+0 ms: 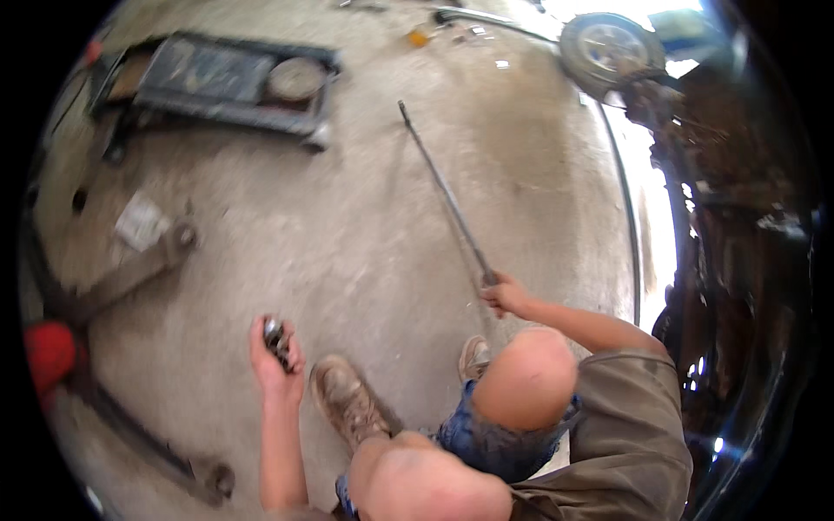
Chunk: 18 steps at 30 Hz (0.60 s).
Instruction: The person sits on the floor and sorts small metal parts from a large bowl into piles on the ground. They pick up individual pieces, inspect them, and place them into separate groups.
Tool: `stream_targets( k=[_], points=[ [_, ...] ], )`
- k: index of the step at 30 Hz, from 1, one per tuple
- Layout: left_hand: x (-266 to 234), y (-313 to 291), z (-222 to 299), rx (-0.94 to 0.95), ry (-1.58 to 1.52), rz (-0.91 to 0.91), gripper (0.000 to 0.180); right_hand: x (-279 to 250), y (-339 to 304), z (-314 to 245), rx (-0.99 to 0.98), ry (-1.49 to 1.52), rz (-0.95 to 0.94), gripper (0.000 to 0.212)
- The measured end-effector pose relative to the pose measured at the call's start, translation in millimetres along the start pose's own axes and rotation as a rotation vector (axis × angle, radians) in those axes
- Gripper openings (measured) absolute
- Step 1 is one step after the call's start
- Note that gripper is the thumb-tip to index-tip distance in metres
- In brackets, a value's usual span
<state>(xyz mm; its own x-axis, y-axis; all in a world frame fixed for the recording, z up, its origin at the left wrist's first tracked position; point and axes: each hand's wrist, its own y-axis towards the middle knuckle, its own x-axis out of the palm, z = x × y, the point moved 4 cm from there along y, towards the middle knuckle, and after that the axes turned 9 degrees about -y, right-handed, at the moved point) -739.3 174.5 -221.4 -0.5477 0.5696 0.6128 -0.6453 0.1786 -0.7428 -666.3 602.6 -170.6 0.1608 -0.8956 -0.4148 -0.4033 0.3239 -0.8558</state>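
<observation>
My right hand is closed around the near end of a long metal breaker bar. The bar slants up and away to the left, and a small head shows at its far end. To the left, my left hand is palm up with its fingers curled around small metal sockets. One piece looks shiny and rounded, the others darker; the fingers partly cover them, so how many there are is unclear. The two hands are well apart, on either side of my knees.
A low floor jack stands at the far left. Nearer, a metal stand with spread legs and a red part lies along the left edge. A wheel and dark vehicle underside fill the right. Paper lies on the concrete.
</observation>
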Motion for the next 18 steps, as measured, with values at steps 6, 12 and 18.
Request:
stream_targets(
  k=[6, 12, 18],
  points=[
    [-8.9, -5.5, 12.3, 0.108, 0.056, -0.028, 0.021, -15.0, -17.2, 48.2, -0.359, -0.723, 0.004, 0.023],
    [-5.6, -6.5, -4.9, 0.065, 0.026, 0.023, 0.018, 101.5, -20.4, -1.7, -0.566, -0.620, -0.217, 0.027],
    [27.3, -29.5, 5.4, 0.090, 0.082, -0.083, 0.017, 87.7, 23.2, -70.2, -0.464, -0.298, -0.216, 0.018]
  ],
)
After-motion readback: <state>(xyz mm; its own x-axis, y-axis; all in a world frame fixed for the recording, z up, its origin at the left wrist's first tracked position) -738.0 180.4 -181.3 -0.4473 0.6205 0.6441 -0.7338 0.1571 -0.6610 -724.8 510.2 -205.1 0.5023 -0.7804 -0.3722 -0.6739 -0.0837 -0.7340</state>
